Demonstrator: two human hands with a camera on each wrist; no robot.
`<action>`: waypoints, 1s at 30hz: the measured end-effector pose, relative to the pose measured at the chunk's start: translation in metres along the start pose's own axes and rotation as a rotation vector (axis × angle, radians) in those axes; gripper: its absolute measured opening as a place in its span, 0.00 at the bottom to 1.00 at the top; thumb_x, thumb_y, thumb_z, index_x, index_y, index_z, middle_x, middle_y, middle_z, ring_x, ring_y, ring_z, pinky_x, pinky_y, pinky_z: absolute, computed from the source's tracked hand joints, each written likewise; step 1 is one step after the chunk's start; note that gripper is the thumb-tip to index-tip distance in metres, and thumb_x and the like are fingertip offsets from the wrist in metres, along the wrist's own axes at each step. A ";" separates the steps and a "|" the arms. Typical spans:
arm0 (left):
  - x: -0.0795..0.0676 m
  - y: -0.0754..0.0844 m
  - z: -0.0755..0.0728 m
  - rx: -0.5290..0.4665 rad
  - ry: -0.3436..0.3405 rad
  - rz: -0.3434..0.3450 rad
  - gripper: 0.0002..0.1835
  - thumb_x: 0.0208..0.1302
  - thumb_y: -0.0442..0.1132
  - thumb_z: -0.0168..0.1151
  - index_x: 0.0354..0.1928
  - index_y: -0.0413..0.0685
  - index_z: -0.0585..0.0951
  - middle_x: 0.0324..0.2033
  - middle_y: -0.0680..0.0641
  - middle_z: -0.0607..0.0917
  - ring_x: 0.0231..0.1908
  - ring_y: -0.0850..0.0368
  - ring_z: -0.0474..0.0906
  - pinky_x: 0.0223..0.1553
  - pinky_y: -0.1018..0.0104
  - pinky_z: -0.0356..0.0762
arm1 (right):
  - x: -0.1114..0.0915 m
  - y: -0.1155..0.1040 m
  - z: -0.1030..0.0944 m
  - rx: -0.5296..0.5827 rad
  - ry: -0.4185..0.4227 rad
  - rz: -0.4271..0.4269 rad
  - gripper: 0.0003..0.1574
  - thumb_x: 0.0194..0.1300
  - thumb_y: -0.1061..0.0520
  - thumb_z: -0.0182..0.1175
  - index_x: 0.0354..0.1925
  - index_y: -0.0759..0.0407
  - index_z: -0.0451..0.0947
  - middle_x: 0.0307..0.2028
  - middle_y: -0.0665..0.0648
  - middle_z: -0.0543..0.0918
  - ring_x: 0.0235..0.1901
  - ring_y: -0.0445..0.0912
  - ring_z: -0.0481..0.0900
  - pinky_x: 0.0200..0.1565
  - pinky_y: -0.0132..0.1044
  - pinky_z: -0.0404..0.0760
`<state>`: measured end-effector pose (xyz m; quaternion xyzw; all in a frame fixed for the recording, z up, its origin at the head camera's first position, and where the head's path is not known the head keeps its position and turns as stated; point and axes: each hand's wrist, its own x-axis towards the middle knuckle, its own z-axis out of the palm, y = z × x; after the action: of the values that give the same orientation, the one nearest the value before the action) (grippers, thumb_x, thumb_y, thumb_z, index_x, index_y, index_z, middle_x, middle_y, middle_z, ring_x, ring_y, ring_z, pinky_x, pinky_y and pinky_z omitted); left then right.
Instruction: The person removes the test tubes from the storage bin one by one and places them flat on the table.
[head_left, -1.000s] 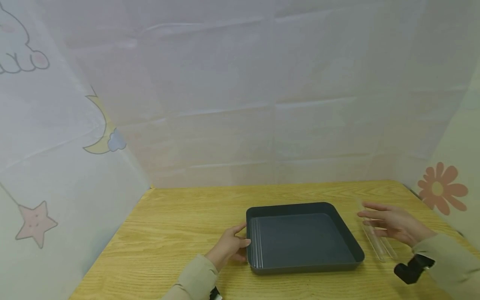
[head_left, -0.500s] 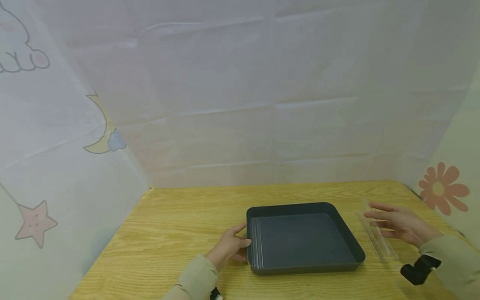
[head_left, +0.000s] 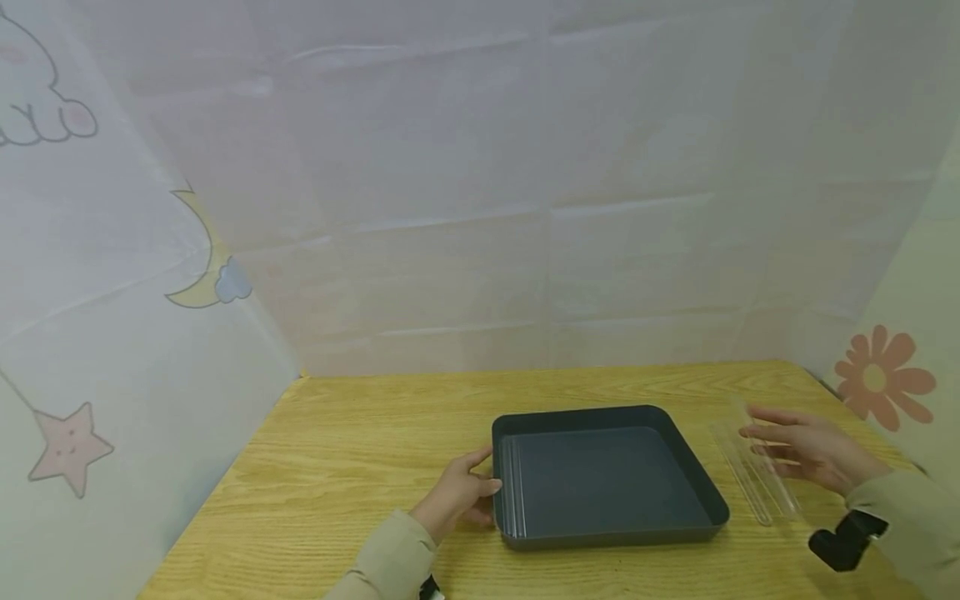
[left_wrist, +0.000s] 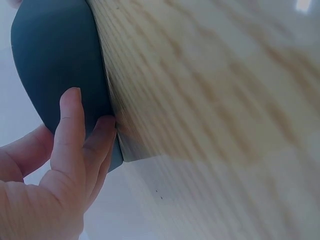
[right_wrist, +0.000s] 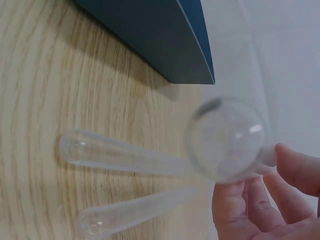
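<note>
My left hand (head_left: pixel 455 496) holds the left side of a dark grey tray (head_left: pixel 622 487). In the left wrist view, several fingers (left_wrist: pixel 72 120) lie against the outer wall and one digit reaches to the rim. My right hand (head_left: pixel 813 450) is raised right of the tray and pinches a clear test tube (right_wrist: pixel 227 140). The tube's rounded end points toward the right wrist camera. Below it, two more clear tubes (right_wrist: pixel 117 152) lie apart on the table. They are faint in the head view.
Inside the tray, along its left wall, lie several clear tubes (head_left: pixel 513 487) side by side. The wooden table (head_left: pixel 360 450) ends at a pale sheet (head_left: pixel 450 208) behind. A patterned sheet hangs at each side.
My right hand has shifted a little to the right, away from the tray, with the raised tube lifting off the others. The left hand and tray stay put.
</note>
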<state>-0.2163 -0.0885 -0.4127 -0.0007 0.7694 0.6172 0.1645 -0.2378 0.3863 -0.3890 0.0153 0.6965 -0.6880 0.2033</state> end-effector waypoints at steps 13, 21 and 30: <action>0.001 0.000 0.000 0.002 0.005 0.000 0.34 0.66 0.27 0.59 0.72 0.38 0.61 0.46 0.37 0.83 0.37 0.52 0.81 0.24 0.61 0.81 | -0.001 0.004 -0.011 -0.088 0.078 0.014 0.21 0.75 0.60 0.50 0.62 0.45 0.68 0.39 0.37 0.80 0.40 0.40 0.80 0.40 0.39 0.80; 0.001 -0.002 0.001 -0.005 0.005 -0.004 0.33 0.66 0.26 0.58 0.72 0.38 0.61 0.49 0.34 0.81 0.39 0.51 0.81 0.24 0.61 0.81 | 0.000 0.006 -0.015 -0.207 0.129 0.034 0.42 0.74 0.59 0.51 0.73 0.76 0.42 0.40 0.36 0.78 0.39 0.41 0.79 0.38 0.39 0.80; 0.001 -0.002 -0.001 -0.014 -0.008 0.009 0.33 0.67 0.27 0.58 0.72 0.38 0.60 0.49 0.35 0.82 0.39 0.51 0.81 0.24 0.61 0.80 | 0.002 0.013 -0.022 -0.110 0.131 0.026 0.17 0.72 0.57 0.56 0.54 0.37 0.73 0.38 0.37 0.79 0.38 0.43 0.80 0.38 0.39 0.81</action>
<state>-0.2173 -0.0895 -0.4149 0.0038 0.7645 0.6233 0.1647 -0.2416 0.4073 -0.4029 0.0583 0.7448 -0.6435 0.1668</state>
